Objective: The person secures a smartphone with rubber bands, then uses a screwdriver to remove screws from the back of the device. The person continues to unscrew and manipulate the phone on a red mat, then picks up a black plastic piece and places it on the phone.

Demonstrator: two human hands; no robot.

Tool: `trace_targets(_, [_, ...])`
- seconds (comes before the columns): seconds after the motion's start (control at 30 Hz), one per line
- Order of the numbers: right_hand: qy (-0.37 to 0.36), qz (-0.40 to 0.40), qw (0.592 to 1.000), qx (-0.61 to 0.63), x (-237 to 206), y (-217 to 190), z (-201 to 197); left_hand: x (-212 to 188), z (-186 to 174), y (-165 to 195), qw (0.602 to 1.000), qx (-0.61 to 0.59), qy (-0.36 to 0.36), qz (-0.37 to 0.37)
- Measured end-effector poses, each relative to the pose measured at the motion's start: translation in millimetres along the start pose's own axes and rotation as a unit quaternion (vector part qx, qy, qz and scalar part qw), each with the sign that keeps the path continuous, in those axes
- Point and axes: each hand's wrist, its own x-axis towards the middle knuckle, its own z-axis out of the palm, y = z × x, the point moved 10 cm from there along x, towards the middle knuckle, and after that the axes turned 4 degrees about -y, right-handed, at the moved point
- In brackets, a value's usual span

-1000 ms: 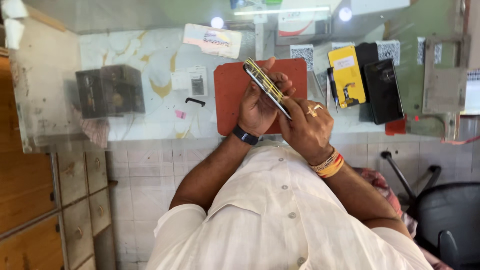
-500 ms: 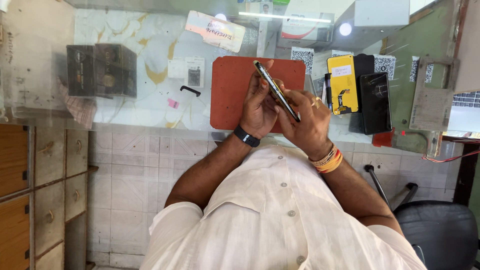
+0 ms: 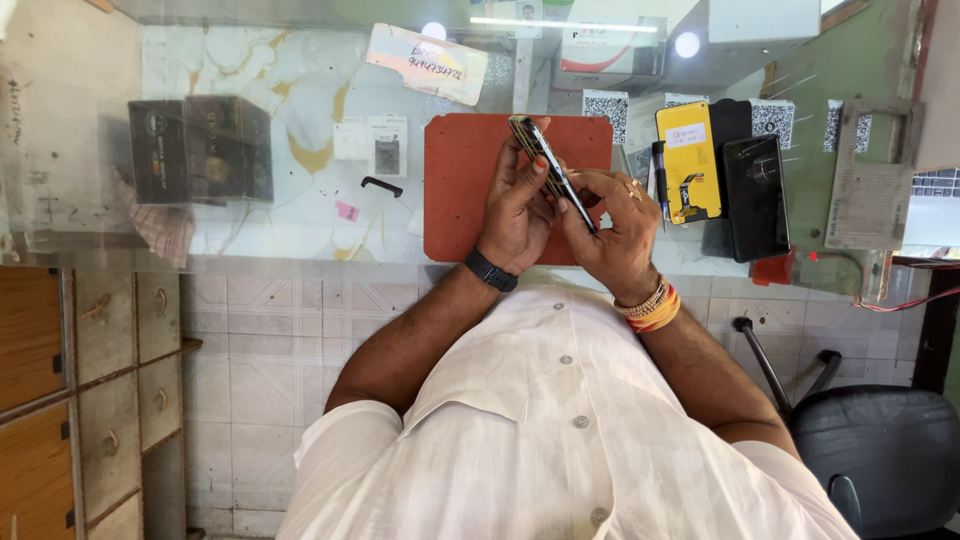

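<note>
- While both hands worked above the red mat (image 3: 465, 200) near the counter's front edge, a slim phone (image 3: 551, 170) stood edge-on between them, tilted.
- The left hand (image 3: 517, 210), with a dark band at the wrist, had its fingers curled around the phone's lower side, gripping it.
- The right hand (image 3: 615, 225), ringed and bangled, pinched the phone's near end with closed fingertips.
- Just right of the mat lay a yellow box (image 3: 688, 160) beside a black phone (image 3: 755, 195); what the box held could not be told.
- Toward the counter's left edge sat a dark carton (image 3: 200, 150), closed, contents hidden.
- A small black clip (image 3: 381, 186) lay left of the mat.
</note>
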Motion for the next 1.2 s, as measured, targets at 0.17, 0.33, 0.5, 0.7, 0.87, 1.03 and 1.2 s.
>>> trace_targets(0.17, [-0.002,-0.005,1.000,0.007,5,-3,3,4,1,7,1.000,-0.001,0.010,-0.003])
trace_targets(0.33, [-0.008,0.005,0.998,0.064,6,0,5,3,5,15,1.000,0.022,0.002,-0.007])
trace_targets(0.5, [-0.009,0.024,0.996,0.090,3,10,8,-1,4,15,0.999,0.037,-0.002,-0.006])
trace_targets(0.7, [0.000,0.018,0.995,0.102,-3,16,9,0,-3,11,0.999,0.046,0.007,-0.004])
trace_targets(0.87, [0.001,0.007,0.996,0.092,-6,16,8,-1,-6,9,0.999,0.048,0.016,-0.005])
trace_targets(1.03, [0.031,-0.008,0.997,0.067,-6,8,4,-2,-9,11,0.995,0.090,0.041,0.006])
trace_targets(1.2, [0.020,-0.021,1.000,-0.001,-3,-2,6,-3,-14,14,0.993,0.096,0.065,0.015])
